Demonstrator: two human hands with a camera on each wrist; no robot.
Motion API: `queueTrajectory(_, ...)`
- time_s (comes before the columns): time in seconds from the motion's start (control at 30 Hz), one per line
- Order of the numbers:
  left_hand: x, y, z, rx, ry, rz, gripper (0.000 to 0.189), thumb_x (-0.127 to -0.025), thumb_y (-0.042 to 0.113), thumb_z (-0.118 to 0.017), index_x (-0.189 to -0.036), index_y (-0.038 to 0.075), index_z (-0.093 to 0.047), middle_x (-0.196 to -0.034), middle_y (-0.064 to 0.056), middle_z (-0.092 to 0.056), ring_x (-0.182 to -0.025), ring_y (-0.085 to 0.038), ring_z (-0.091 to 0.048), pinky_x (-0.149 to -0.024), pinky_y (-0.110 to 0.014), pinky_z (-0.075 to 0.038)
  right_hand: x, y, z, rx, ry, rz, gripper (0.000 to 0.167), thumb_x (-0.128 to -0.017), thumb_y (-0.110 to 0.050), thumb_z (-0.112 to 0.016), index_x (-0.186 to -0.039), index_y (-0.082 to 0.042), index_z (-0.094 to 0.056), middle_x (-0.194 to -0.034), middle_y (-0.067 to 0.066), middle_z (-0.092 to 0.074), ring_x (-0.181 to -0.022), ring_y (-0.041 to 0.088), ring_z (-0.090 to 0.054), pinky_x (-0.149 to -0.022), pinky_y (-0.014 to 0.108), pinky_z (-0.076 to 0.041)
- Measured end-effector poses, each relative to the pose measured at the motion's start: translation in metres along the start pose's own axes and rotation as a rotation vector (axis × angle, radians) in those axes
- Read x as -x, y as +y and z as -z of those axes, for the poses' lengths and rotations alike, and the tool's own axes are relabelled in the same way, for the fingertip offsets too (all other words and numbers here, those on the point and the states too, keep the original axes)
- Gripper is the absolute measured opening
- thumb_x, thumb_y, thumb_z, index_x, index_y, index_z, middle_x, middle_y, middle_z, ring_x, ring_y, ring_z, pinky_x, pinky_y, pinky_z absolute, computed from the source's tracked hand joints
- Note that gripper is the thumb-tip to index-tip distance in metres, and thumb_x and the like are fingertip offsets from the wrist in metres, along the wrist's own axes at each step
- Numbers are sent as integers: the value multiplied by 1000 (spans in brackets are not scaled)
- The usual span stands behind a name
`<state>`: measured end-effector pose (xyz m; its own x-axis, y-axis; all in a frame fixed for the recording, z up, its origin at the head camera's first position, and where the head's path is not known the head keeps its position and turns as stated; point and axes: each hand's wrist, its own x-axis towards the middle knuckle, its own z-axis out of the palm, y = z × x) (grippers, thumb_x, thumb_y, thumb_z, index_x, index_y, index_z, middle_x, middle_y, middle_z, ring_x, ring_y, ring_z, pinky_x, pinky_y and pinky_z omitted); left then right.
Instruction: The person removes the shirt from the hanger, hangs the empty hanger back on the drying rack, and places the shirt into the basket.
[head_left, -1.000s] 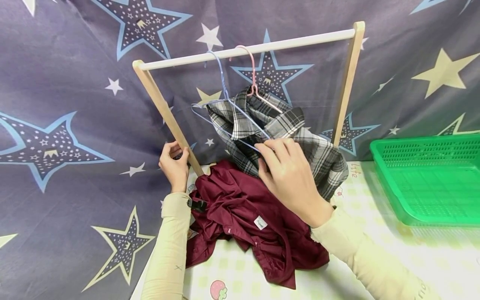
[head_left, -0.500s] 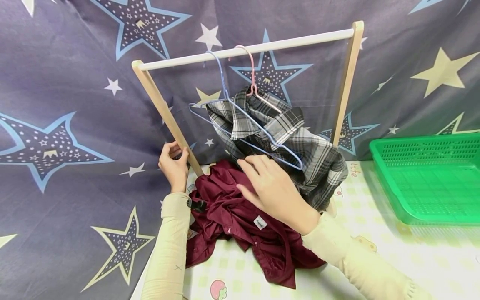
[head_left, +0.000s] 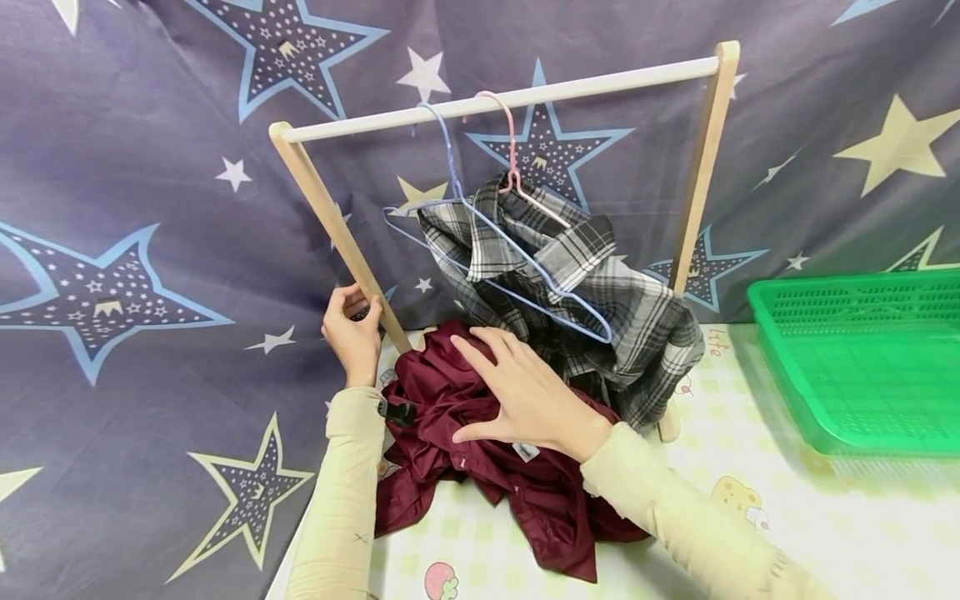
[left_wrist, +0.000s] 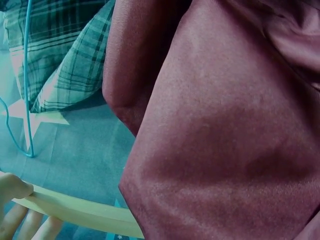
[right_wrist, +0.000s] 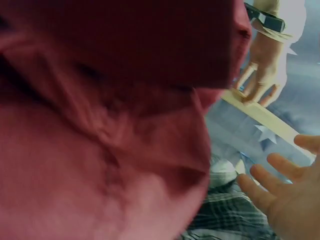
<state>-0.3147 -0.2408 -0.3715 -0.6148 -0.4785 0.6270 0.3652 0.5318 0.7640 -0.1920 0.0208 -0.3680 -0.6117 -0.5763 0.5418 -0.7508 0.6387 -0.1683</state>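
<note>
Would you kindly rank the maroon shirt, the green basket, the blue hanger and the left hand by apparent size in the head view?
1. Maroon shirt and green basket: alike; the basket is cut off by the frame.
2. Blue hanger.
3. Left hand.

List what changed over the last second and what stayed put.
The right hand let go of the blue hanger, moved down and left, and now rests open on the maroon shirt. The left hand keeps its grip on the rack's wooden leg; the plaid shirt still hangs.

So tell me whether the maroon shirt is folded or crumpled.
Crumpled: the maroon shirt lies in a loose heap on the table, with the right hand spread over it.
</note>
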Motion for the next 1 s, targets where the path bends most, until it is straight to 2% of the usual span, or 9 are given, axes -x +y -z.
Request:
queueTrajectory(0.27, 0, -1, -1, -6, 7, -16, 21, -82, 4, -76, -103, 3, -73, -97, -10, -75, -86, -28, -72, -82, -46, -56, -2, 1, -23, -77, -111, -125, 122, -68, -80, -68, -160, -20, -17, -159, 20, -24, -144, 38, -30, -115, 55, -33)
queueTrajectory(0.43, 1, -1, 0, 0, 9, -15, 21, -82, 5, -76, -103, 4, -73, -97, -10, -75, -86, -28, -72, -77, -25, -56, -5, -1, -40, -108, -167, -205, 127, -64, -84, -68, -161, -24, -10, -161, 21, -19, -146, 40, -27, -115, 57, -31)
queueTrajectory(0.5, 1, -2, 0, 2, 9, -13, 21, -82, 5, -76, -103, 5, -73, -96, -10, -75, -86, -28, -72, -76, -21, -54, -6, -2, -47, -111, -182, -222, 130, -62, -85, -68, -161, -24, -11, -162, 21, -18, -146, 40, -27, -115, 57, -31)
queueTrajectory(0.8, 2, 0, 2, 7, 4, -15, 21, -83, 5, -76, -103, 4, -73, -97, -10, -75, -86, -26, -71, -79, -42, -57, -3, -5, -74, -112, -254, -229, 136, -56, -85, -72, -161, -23, -12, -163, 22, -13, -148, 43, -22, -115, 61, -29)
queueTrajectory(1.0, 3, 1, 2, 15, 6, -27, 21, -82, 4, -76, -102, 2, -72, -97, -14, -74, -87, -31, -71, -83, -52, -55, 0, -7, -89, -111, -321, -220, 138, -53, -84, -74, -161, -27, -8, -164, 20, -10, -147, 43, -22, -113, 63, -30)
